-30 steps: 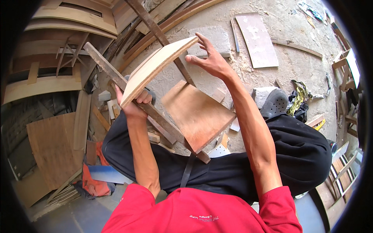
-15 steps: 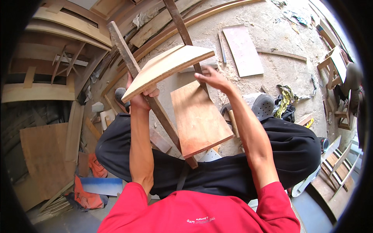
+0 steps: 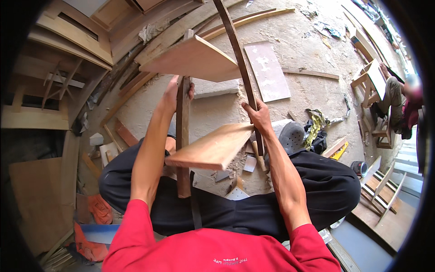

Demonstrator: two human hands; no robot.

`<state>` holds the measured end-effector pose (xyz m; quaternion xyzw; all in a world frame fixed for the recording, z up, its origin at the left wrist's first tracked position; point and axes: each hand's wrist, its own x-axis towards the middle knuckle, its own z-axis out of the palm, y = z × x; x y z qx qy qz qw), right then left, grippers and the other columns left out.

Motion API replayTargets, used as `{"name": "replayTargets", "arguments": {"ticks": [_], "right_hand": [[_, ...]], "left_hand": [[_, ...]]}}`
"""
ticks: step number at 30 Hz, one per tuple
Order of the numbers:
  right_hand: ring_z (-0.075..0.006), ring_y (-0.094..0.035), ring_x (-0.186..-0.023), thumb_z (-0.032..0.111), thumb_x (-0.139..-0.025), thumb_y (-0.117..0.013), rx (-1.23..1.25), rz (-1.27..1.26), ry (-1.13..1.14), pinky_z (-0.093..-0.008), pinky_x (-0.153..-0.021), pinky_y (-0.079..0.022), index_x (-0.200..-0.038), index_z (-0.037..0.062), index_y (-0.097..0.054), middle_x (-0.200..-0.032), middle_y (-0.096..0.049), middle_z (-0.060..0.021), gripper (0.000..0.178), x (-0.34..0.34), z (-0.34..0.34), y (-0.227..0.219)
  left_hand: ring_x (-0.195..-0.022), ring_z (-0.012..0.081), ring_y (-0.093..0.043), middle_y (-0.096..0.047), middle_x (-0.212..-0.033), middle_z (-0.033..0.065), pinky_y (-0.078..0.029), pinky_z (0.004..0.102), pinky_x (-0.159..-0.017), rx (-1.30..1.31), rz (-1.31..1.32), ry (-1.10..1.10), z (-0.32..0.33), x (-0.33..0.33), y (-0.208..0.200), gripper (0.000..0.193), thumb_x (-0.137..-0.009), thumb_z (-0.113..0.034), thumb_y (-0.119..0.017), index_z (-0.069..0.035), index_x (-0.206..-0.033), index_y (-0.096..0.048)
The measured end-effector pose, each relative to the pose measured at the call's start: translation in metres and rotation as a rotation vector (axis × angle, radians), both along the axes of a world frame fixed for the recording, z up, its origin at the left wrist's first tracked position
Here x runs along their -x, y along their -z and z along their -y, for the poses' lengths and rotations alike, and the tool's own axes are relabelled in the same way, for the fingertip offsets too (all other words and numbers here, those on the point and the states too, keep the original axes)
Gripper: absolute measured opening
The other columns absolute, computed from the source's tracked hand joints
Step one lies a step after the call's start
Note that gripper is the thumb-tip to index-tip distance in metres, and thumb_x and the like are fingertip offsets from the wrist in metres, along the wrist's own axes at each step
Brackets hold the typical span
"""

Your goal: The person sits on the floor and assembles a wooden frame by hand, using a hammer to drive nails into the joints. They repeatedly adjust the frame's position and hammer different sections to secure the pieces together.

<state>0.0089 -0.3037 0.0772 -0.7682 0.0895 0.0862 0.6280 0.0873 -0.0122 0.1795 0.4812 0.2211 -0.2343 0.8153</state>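
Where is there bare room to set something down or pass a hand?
Setting down: dusty floor between the wood strip and crumpled foil. Passing a hand: between upper board and lower board, framed by left bar and right bar. Crowded: beside the shoe, with that foil and black plastic.

Holding left arm and right arm out toward the far side.
Gripping with curled left hand, farther out; gripping with right hand, slightly nearer.

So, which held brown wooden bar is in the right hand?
The straight dark-brown wooden bar reaching the picture's top edge; the left hand holds the other bar.
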Motion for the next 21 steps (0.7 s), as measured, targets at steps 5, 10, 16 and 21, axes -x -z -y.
{"name": "replayTargets", "arguments": {"ticks": [5, 10, 16, 21], "right_hand": [[-0.0094, -0.056, -0.058, 0.029, -0.080, -0.072, 0.135, -0.055, 0.176, -0.0271, -0.055, -0.044, -0.084, 0.0006, -0.065, -0.063, -0.060, -0.0025, 0.030, 0.007, 0.001, -0.021], [-0.0232, -0.065, -0.067, 0.032, -0.073, -0.070, 0.296, -0.155, 0.334, -0.0358, -0.067, -0.050, -0.089, -0.0017, -0.065, -0.073, -0.067, -0.0147, 0.038, 0.017, 0.003, -0.012], [-0.0406, -0.066, -0.084, 0.033, -0.072, -0.067, 0.478, -0.269, 0.381, -0.0440, -0.077, -0.050, -0.091, -0.0024, -0.063, -0.084, -0.067, -0.0255, 0.041, 0.015, -0.013, 0.009], [-0.0411, -0.066, -0.083, 0.034, -0.073, -0.066, 0.475, -0.277, 0.349, -0.0454, -0.076, -0.051, -0.090, -0.0022, -0.063, -0.084, -0.067, -0.0250, 0.041, 0.022, -0.024, 0.023]], "left_hand": [[-0.089, 0.0250, -0.062, -0.062, -0.101, 0.0130, -0.053, 0.0376, -0.080, 0.049, -0.069, 0.278, -0.026, -0.024, 0.072, 0.049, -0.098, -0.047, -0.041, -0.003, -0.115, -0.055], [-0.118, 0.0258, -0.053, -0.057, -0.129, 0.0122, -0.039, 0.0413, -0.103, -0.253, -0.123, 0.673, -0.085, -0.017, 0.087, 0.069, -0.095, -0.061, -0.034, -0.005, -0.134, -0.048], [-0.121, 0.0263, -0.051, -0.053, -0.134, 0.0124, -0.034, 0.0449, -0.104, -0.647, -0.242, 0.349, -0.122, 0.031, 0.144, 0.092, -0.083, -0.079, -0.035, -0.005, -0.137, -0.046], [-0.095, 0.0184, -0.057, -0.065, -0.106, 0.0087, -0.041, 0.0404, -0.084, -0.644, -0.026, 0.323, -0.119, 0.089, 0.222, 0.069, -0.085, -0.061, -0.047, -0.008, -0.127, -0.056]]}}
